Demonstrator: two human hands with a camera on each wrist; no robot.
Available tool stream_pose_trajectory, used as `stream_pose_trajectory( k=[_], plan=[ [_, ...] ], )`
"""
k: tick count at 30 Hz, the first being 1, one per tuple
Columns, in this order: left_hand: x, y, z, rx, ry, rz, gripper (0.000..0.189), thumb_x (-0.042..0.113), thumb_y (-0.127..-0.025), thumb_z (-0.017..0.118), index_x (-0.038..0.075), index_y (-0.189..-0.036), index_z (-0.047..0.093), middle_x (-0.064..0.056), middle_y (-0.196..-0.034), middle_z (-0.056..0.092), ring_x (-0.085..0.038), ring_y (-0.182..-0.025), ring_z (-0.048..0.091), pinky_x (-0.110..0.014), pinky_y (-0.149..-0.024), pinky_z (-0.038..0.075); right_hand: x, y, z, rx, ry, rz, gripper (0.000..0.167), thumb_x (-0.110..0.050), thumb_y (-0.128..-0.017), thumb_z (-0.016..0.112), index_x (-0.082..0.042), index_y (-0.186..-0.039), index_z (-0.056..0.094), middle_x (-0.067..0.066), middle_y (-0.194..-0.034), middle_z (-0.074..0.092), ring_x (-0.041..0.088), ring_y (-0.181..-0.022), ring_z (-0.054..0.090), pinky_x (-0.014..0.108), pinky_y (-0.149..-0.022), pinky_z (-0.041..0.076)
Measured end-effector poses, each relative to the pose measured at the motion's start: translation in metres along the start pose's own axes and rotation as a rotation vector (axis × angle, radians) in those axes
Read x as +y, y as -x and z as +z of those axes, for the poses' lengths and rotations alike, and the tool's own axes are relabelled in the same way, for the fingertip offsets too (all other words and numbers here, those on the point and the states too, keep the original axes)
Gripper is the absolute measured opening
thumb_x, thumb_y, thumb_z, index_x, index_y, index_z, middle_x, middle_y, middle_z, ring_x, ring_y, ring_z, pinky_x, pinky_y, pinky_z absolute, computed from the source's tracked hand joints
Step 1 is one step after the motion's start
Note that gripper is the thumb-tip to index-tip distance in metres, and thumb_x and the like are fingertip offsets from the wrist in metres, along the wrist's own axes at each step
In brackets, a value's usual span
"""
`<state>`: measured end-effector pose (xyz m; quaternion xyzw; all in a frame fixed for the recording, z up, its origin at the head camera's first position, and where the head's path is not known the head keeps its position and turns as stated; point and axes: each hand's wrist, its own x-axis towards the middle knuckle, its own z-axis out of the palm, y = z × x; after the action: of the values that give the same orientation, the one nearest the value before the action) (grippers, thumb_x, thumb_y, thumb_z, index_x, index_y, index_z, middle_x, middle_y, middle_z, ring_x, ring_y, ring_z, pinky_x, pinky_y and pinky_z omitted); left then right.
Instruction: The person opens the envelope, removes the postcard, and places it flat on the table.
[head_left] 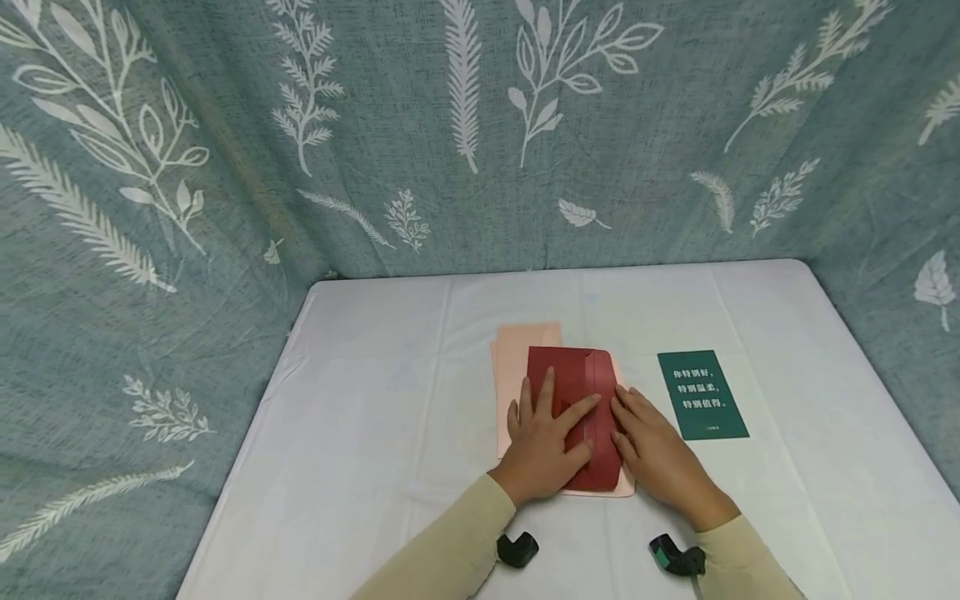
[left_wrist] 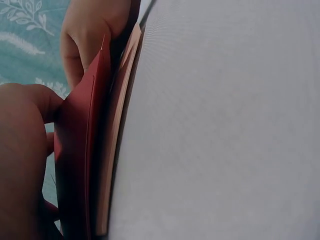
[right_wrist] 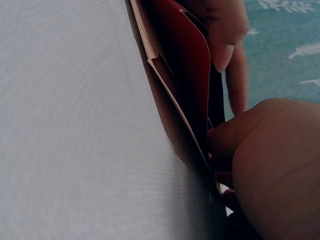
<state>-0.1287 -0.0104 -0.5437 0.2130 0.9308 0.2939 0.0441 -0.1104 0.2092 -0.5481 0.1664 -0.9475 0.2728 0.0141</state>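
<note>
A dark red envelope lies over several light pink envelopes, which show past its left, top and lower right edges. Spread across its face, my left hand rests with fingers apart. My right hand touches the envelope's right edge with extended fingertips. From the left wrist, the red envelope stands a little off the pink stack beneath it. The right wrist view shows the red envelope bulging up at its near edge, with the right fingers partly hidden behind the hand.
A dark green card with white lettering lies to the right of the stack. White cloth covers the table. A leaf-patterned green curtain hangs behind and at both sides. Black wrist devices sit by each sleeve.
</note>
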Motion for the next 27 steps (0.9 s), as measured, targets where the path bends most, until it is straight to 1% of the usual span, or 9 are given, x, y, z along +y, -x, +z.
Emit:
stream_pose_trajectory(
  k=[6, 9, 12, 14, 16, 19, 22, 24, 27],
  plan=[
    [0.0, 0.0, -0.001, -0.014, 0.003, 0.007, 0.058, 0.039, -0.101, 0.055, 0.033, -0.159, 0.056, -0.017, -0.181, 0.007, -0.052, -0.161, -0.001, -0.077, -0.118, 0.012, 0.002, -0.001, 0.001, -0.002, 0.002, 0.003, 0.056, -0.009, -0.104, 0.071, 0.012, -0.154, 0.053, 0.026, -0.167, 0.042, 0.047, -0.156, 0.033, 0.062, -0.119, 0.035],
    [0.0, 0.0, -0.001, -0.012, 0.013, 0.01, 0.058, 0.039, -0.1, 0.054, 0.032, -0.157, 0.055, -0.016, -0.181, 0.008, -0.053, -0.161, 0.0, -0.078, -0.118, 0.012, 0.002, -0.002, 0.001, 0.022, 0.017, -0.006, 0.057, -0.008, -0.102, 0.075, 0.011, -0.152, 0.055, 0.026, -0.166, 0.043, 0.047, -0.155, 0.033, 0.062, -0.118, 0.036],
    [0.0, 0.0, -0.001, -0.005, 0.025, 0.013, 0.057, 0.038, -0.099, 0.053, 0.031, -0.156, 0.055, -0.016, -0.181, 0.008, -0.053, -0.161, 0.0, -0.078, -0.118, 0.011, 0.0, -0.004, -0.001, 0.068, 0.041, -0.049, 0.059, -0.006, -0.097, 0.08, 0.009, -0.15, 0.059, 0.024, -0.166, 0.044, 0.046, -0.156, 0.033, 0.063, -0.118, 0.035],
    [0.0, 0.0, -0.002, -0.002, 0.034, 0.012, 0.057, 0.038, -0.099, 0.052, 0.031, -0.155, 0.055, -0.015, -0.181, 0.007, -0.052, -0.161, 0.0, -0.077, -0.118, 0.011, -0.003, -0.007, -0.002, 0.084, 0.041, -0.083, 0.062, -0.002, -0.094, 0.082, 0.008, -0.151, 0.059, 0.022, -0.166, 0.044, 0.045, -0.156, 0.033, 0.062, -0.118, 0.036],
    [0.0, 0.0, -0.002, -0.001, 0.042, 0.009, 0.058, 0.037, -0.099, 0.052, 0.031, -0.156, 0.055, -0.015, -0.181, 0.007, -0.052, -0.161, -0.001, -0.077, -0.118, 0.01, -0.005, -0.009, -0.001, 0.072, 0.011, -0.101, 0.066, 0.003, -0.093, 0.081, 0.006, -0.154, 0.056, 0.021, -0.167, 0.044, 0.044, -0.155, 0.036, 0.061, -0.117, 0.038],
    [0.0, 0.001, -0.003, 0.0, 0.049, 0.006, 0.058, 0.037, -0.098, 0.052, 0.03, -0.156, 0.055, -0.015, -0.181, 0.007, -0.051, -0.161, -0.002, -0.077, -0.119, 0.009, -0.007, -0.011, 0.0, 0.026, -0.071, -0.081, 0.071, 0.007, -0.095, 0.077, 0.004, -0.16, 0.049, 0.022, -0.166, 0.044, 0.044, -0.152, 0.041, 0.06, -0.114, 0.042],
    [-0.001, 0.001, -0.003, 0.004, 0.055, 0.009, 0.058, 0.036, -0.098, 0.052, 0.03, -0.156, 0.055, -0.015, -0.181, 0.007, -0.052, -0.161, -0.002, -0.077, -0.118, 0.009, -0.005, -0.014, 0.002, -0.003, -0.139, -0.046, 0.071, 0.003, -0.099, 0.073, 0.003, -0.163, 0.043, 0.023, -0.165, 0.045, 0.044, -0.15, 0.044, 0.061, -0.114, 0.042],
    [-0.001, 0.0, -0.003, 0.006, 0.056, 0.012, 0.057, 0.035, -0.099, 0.052, 0.03, -0.155, 0.055, -0.016, -0.181, 0.007, -0.052, -0.161, -0.002, -0.077, -0.118, 0.009, -0.002, -0.016, 0.004, -0.008, -0.163, -0.045, 0.069, -0.005, -0.103, 0.073, 0.003, -0.164, 0.042, 0.023, -0.165, 0.045, 0.044, -0.15, 0.043, 0.063, -0.115, 0.04],
    [-0.002, 0.0, -0.002, 0.003, 0.058, 0.009, 0.056, 0.037, -0.1, 0.052, 0.03, -0.156, 0.055, -0.015, -0.181, 0.007, -0.051, -0.161, -0.002, -0.077, -0.119, 0.008, 0.002, -0.019, 0.006, -0.02, -0.172, -0.06, 0.069, -0.017, -0.105, 0.074, 0.002, -0.164, 0.043, 0.022, -0.169, 0.04, 0.045, -0.153, 0.039, 0.065, -0.117, 0.037]
  ],
)
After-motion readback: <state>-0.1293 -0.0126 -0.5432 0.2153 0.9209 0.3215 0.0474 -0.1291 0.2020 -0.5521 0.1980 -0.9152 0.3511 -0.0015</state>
